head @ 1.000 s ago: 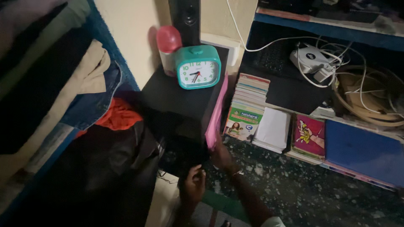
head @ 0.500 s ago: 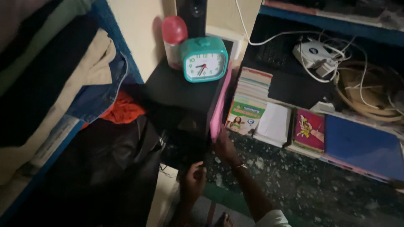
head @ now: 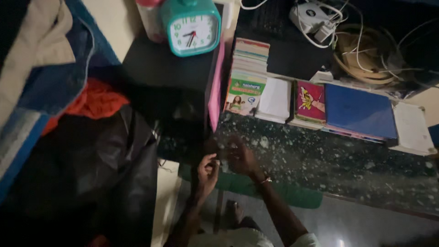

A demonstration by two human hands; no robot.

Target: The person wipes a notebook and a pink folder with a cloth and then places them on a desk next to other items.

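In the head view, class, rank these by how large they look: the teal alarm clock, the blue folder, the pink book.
1. blue folder
2. teal alarm clock, though it stands nearer the camera and is cropped, so unsure
3. pink book

The alarm clock (head: 191,27) is teal with a white face and red hands. The slab (head: 320,155) is dark green speckled white. A flat book (head: 359,111) is blue, its neighbour (head: 311,101) magenta with yellow figures. The cloth (head: 96,99) looks orange-red, though dimness blurs it.
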